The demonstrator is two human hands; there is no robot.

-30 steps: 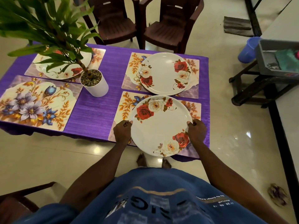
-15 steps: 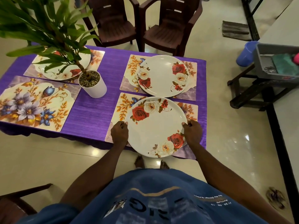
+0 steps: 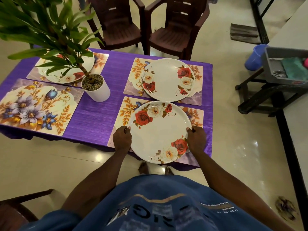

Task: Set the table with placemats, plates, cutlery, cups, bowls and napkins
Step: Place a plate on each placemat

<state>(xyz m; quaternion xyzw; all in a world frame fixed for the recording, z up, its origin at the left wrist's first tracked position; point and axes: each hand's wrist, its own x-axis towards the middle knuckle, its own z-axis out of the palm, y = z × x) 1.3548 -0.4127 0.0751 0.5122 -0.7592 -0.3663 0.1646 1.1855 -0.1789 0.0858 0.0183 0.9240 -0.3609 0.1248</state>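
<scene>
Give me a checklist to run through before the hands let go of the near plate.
1. Left hand and right hand grip the plate rim: ok.
2. Plate over its placemat: ok.
3. Plate fully on the table: not ok, its near edge overhangs.
4. Plate flat on the mat: cannot tell.
5. Clear of the far plate: cannot tell, rims look very close.
</scene>
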